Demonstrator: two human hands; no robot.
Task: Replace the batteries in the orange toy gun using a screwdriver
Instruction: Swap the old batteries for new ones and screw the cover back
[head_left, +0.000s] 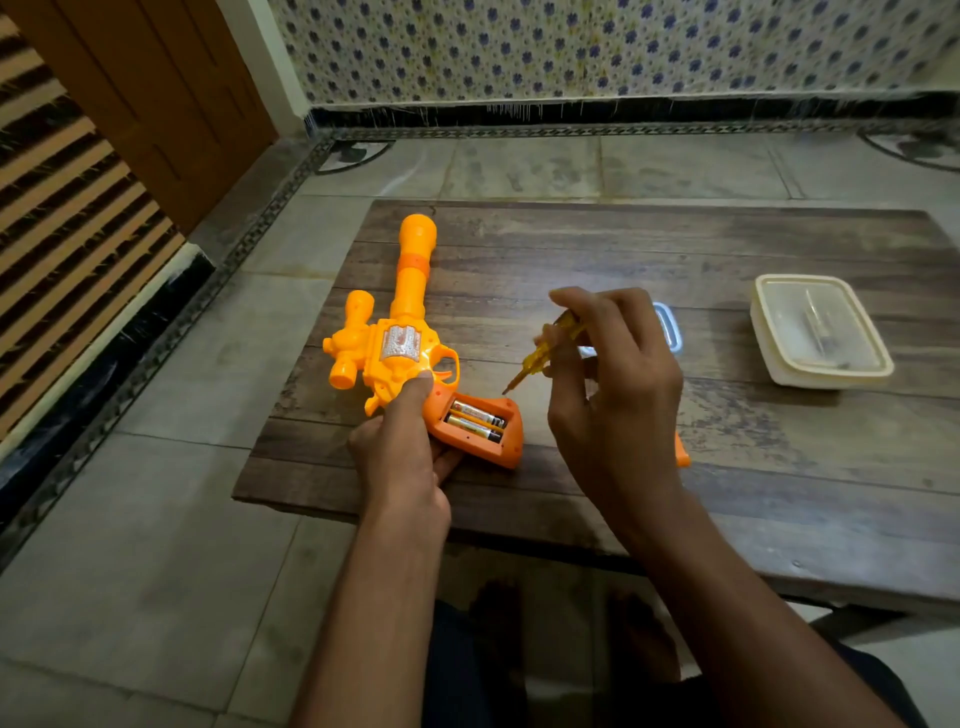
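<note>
Head view, one entry per item. Wooden board (727, 249): low dark plank top, carrying everything below, set on a tiled floor. Orange toy gun (400, 338): lies flat near the board's left edge, barrel toward the far edge, grip toward the near edge; grip compartment uncovered, two batteries (475, 420) seated side by side inside. Left hand (402, 457): grasps the gun at the grip, forefinger stretched up along the body beside the trigger guard. Right hand (613, 384): raised above the board's middle, fingers curled round a yellow-handled screwdriver (540, 358), tip slanting down toward the open compartment, apart from it. Orange piece (681, 452): part hidden behind the right wrist, kind not discernible. Small blue-rimmed container (670, 327): mostly hidden behind the right hand. Cream plastic box (821, 332): lidded, near the board's right edge.
</note>
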